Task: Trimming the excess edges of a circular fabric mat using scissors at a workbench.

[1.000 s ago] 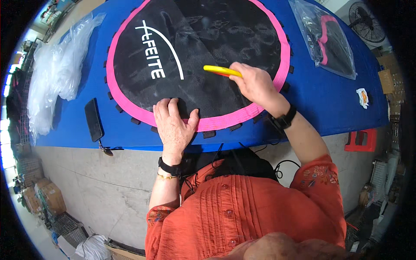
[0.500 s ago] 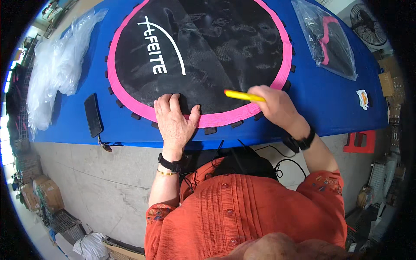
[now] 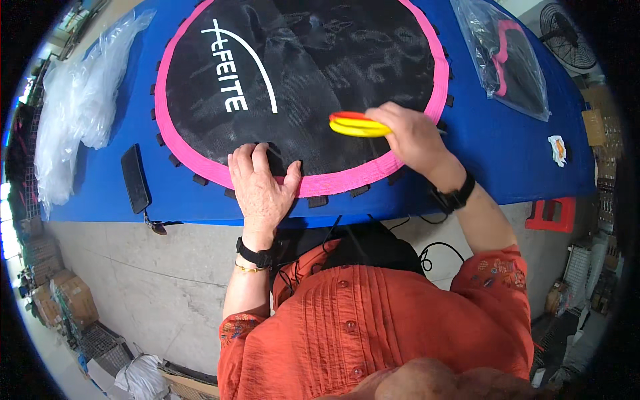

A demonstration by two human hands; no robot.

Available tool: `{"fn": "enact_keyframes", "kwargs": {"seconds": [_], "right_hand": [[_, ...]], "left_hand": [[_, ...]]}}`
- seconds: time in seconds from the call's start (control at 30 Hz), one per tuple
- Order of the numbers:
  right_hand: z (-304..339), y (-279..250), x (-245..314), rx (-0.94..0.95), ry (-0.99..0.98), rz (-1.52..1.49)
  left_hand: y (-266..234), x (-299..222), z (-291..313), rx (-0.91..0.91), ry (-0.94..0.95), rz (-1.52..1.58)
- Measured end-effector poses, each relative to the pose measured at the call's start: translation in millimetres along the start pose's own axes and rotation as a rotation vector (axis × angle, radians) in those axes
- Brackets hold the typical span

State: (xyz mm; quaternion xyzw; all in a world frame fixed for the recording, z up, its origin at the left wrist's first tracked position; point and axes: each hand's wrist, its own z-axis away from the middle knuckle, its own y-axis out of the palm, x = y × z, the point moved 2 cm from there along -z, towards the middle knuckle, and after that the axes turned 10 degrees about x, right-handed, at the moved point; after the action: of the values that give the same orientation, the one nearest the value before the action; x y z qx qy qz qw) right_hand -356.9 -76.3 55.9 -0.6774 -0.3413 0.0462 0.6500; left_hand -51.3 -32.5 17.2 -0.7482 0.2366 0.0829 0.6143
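Black fabric, edged with a wide pink border (image 3: 440,77), makes up the round mat (image 3: 360,67) lying flat across the middle of the bench (image 3: 533,160), its far edge running out of view. White lettering and a curved white stroke mark its left half, and short black loops (image 3: 318,201) stick out around the rim. Smooth blue material covers the bench.

At the near edge of the mat, the left hand (image 3: 259,187) rests palm down over the pink border, its fingers slightly bent and reaching onto the black, the thumb spread to the right. Farther right, the right hand (image 3: 415,140) has its fingers closed around a red-and-yellow looped handle (image 3: 360,125), which points left over the black fabric. The hand hides the rest of that tool, so it may be scissors, though I can't be sure. Both wrists wear dark bands.

Crumpled clear plastic (image 3: 87,100) lies on the far left of the bench, with a dark phone (image 3: 136,179) nearer, between it and the mat. On the far right lies a clear bag (image 3: 523,80) with folded pink-and-black material inside; a small white-and-orange wrapper (image 3: 558,151) sits nearer. A red stool (image 3: 553,215) stands on the floor at right.
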Motion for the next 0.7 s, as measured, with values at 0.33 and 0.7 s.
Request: {"fn": "enact_keyframes", "kwargs": {"seconds": [0.33, 0.7], "right_hand": [[-74, 11, -13, 0.018, 0.142, 0.130], [-6, 7, 5, 0.027, 0.181, 0.082]], "left_hand": [[-2, -4, -2, -0.021, -0.001, -0.003], [-4, -4, 1, -0.060, 0.021, -0.019]]}}
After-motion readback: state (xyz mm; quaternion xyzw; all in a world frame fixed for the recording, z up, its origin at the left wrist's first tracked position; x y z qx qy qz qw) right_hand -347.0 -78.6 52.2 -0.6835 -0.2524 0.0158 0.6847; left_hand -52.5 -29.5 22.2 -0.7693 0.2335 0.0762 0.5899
